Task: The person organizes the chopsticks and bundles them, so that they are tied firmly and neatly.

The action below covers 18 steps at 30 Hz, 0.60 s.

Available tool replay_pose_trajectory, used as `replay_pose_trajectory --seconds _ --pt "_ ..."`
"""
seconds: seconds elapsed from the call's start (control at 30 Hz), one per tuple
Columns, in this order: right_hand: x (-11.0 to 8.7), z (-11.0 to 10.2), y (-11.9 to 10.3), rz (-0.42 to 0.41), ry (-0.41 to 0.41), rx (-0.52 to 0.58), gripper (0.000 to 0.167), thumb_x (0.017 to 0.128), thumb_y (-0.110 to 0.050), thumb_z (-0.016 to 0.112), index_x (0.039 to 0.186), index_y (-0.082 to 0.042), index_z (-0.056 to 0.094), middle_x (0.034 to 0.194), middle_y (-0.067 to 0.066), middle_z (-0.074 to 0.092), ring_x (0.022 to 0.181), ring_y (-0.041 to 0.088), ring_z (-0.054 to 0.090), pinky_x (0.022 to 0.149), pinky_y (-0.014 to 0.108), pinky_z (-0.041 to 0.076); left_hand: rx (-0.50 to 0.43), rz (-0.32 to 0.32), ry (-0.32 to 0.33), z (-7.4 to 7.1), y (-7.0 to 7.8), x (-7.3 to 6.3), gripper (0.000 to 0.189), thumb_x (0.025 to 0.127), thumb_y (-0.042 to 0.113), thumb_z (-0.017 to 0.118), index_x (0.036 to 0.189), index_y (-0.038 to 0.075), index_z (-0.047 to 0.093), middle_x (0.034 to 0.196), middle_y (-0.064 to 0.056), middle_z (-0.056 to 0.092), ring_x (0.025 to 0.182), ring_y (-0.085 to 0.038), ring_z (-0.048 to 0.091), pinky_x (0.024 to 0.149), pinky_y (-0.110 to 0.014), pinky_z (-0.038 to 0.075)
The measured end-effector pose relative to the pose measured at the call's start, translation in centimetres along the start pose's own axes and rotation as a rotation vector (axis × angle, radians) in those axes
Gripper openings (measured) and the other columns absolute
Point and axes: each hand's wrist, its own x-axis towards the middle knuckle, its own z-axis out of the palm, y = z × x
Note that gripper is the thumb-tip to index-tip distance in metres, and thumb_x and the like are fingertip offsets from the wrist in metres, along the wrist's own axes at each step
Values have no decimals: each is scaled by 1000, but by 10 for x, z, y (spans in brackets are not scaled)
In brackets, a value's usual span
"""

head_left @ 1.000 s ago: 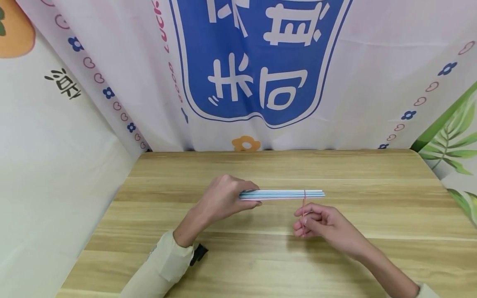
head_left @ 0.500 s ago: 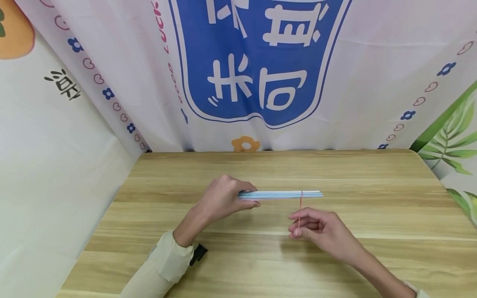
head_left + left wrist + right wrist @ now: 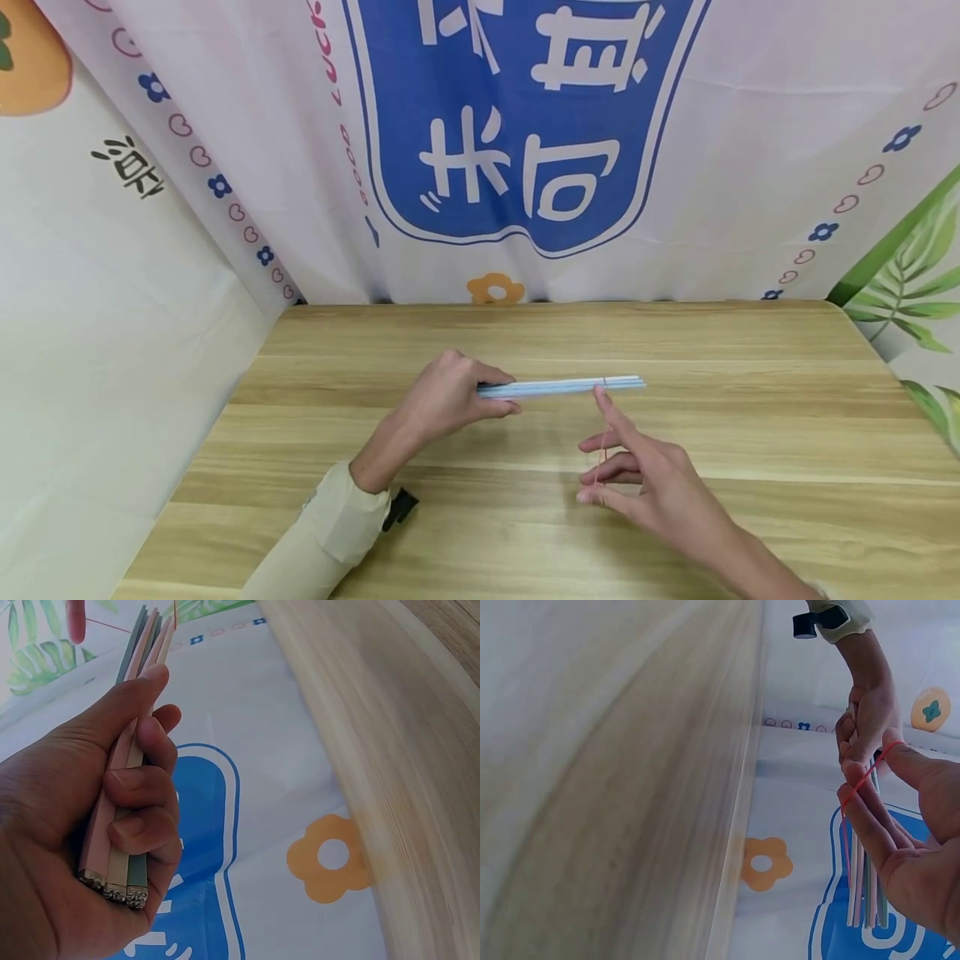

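Note:
My left hand (image 3: 444, 400) grips a bundle of pastel chopsticks (image 3: 551, 387), held level over the table with the thin ends to the right. The left wrist view shows its fingers wrapped round the thick pink, cream and green ends, which have silvery patterned tips. A thin red rubber band (image 3: 870, 778) loops round the bundle near the thin ends. From there it stretches down to my right hand (image 3: 660, 479), where it is hooked over the spread thumb and fingers. The right index finger reaches up to the chopsticks beside the band.
Below the hands lies a wood-grain table (image 3: 480, 533). A printed curtain (image 3: 750, 167) with a blue sign shape hangs along its back edge, and a pale cloth (image 3: 112, 333) is at the left. A black wrist mount (image 3: 400, 510) sticks out by the left sleeve.
The right index finger has straightened up to the chopsticks, and the right thumb and fingers have spread within the band. The chopsticks' thin ends have shifted slightly left and up.

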Motion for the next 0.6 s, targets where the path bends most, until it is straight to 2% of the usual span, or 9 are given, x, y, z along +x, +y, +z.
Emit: replay_pose_trajectory --seconds 0.17,0.27,0.33,0.43,0.5,0.6 --pt "-1 3 -7 87 43 60 135 74 2 94 173 -11 4 121 19 75 84 3 78 73 26 64 -4 18 41 0 -1 1 23 89 29 90 106 14 87 94 0 84 59 3 58 53 -17 45" --pt "-3 6 -11 190 77 157 139 76 0 94 174 -20 -3 129 22 73 83 8 80 72 30 65 2 35 71 0 -1 1 21 89 29 90 104 15 87 92 1 84 59 4 58 53 -17 46" --pt "-5 7 -13 278 93 251 140 79 -1 93 173 -28 -6 136 15 71 85 13 81 74 34 65 8 48 95 0 -1 2 20 88 29 90 103 16 87 91 2 84 59 4 58 53 -17 46" --pt "-8 6 -17 400 83 391 135 84 -2 90 172 -37 -6 142 -3 68 90 22 82 78 38 66 22 68 130 2 0 2 18 88 28 91 101 16 87 89 3 84 59 5 58 53 -15 46" --pt "-9 5 -18 446 71 465 131 87 0 87 172 -39 -4 143 -11 65 94 25 82 80 39 66 24 82 146 2 1 1 15 89 26 90 100 15 87 88 4 83 58 5 56 52 -15 44" --pt "-9 2 -19 472 56 545 123 91 2 82 173 -38 0 144 -9 64 97 27 81 83 40 66 21 100 156 2 2 0 10 91 21 89 99 15 87 86 5 82 55 5 51 50 -14 40"
